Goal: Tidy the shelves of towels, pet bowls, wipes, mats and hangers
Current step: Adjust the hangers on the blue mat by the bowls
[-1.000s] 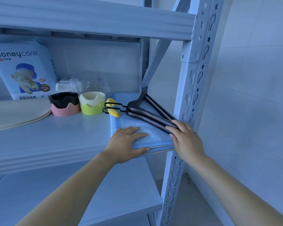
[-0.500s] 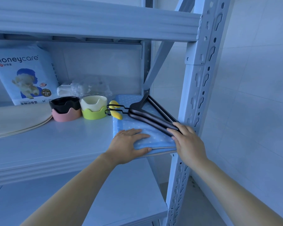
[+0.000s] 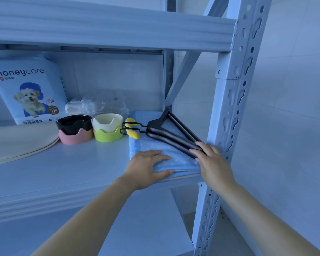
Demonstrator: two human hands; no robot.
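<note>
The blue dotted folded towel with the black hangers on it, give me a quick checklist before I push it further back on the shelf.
1. Left hand flat on the blue dotted folded towel's near corner: ok.
2. Right hand touching the lower ends of the black hangers: ok; firm grip: cannot tell.
3. Hangers lying wholly on the towel: ok.
4. Small yellow soft item under the hanger hooks, may get dragged: not ok.
5. Towel's near edge overhangs the grey metal shelf's front lip: not ok.
6. Free room behind the towel: cannot tell.
</note>
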